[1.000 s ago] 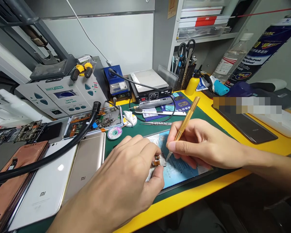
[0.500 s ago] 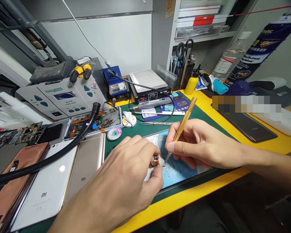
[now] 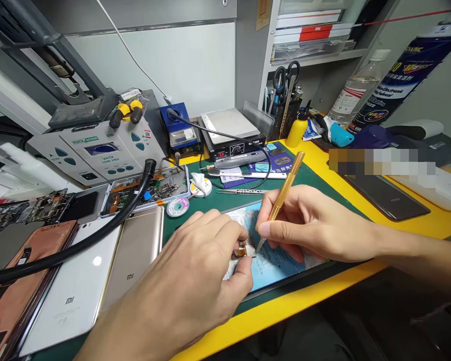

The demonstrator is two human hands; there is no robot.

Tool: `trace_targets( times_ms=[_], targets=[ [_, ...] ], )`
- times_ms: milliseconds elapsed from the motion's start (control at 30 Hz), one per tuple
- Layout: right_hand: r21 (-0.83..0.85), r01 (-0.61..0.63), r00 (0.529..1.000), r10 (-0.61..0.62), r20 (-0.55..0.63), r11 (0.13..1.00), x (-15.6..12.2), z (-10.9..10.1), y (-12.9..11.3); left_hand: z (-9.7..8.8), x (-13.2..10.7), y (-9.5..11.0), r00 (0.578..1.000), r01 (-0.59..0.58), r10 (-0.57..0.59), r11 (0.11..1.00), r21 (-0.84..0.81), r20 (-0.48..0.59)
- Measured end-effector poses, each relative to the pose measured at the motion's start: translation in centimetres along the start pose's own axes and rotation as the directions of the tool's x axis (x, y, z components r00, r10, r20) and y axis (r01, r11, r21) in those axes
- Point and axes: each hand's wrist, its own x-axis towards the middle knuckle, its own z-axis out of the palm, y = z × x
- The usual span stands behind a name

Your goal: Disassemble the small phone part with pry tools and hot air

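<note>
Between the thumb and fingers of my left hand is a small part with a copper-coloured flex cable, pressed against a flat blue-and-white work surface. My right hand grips a gold-handled craft knife like a pen. The knife slants down to the left, its thin tip beside the right edge of the small part. Whether the tip touches the part I cannot tell. My left fingers hide some of the part.
Phone back covers lie at the left under a black hose. Behind my hands are solder spools, tweezers, a brush and a tray of circuit boards. A dark phone lies at the right.
Both hands, the knife and the small part look almost unmoved. Only the camera view has shifted very slightly.
</note>
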Motion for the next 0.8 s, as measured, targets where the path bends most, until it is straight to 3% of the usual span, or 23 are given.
trace_targets(
  times_ms=[633, 800],
  targets=[
    [0.041, -0.006, 1.0, 0.005, 0.021, 0.999, -0.07, -0.05, 0.12, 0.18, -0.06, -0.11, 0.999, -0.021, 0.021, 1.0, 0.012, -0.025],
    [0.076, -0.016, 0.999, 0.019, -0.042, 0.997, 0.03, -0.02, -0.23, 0.22, 0.0, -0.07, 0.999, -0.023, 0.024, 1.0, 0.014, -0.034]
  ],
)
